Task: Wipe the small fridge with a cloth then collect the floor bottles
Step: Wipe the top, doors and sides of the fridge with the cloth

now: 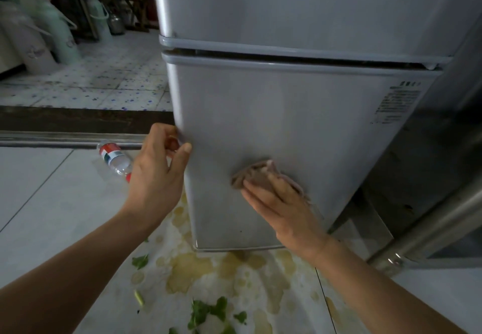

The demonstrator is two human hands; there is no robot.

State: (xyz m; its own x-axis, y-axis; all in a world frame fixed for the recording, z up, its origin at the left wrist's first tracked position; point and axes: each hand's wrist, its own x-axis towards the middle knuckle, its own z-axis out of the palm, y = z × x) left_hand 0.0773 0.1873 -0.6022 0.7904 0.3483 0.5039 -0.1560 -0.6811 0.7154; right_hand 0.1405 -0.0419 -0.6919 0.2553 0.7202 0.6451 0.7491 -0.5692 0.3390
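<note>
While left hand (159, 166) grips fridge (273, 125) edge, flat right fingers (258, 193) press cloth (258, 174).

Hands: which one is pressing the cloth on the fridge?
The right hand, fingers flat on the brownish cloth against the lower door. The left hand holds no cloth; it grips that door's left edge.

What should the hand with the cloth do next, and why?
Probably slide the cloth down the fridge door: the right hand presses it flat at mid-door, the left hand grips the door's edge, and the bottle waits on the floor.
</note>
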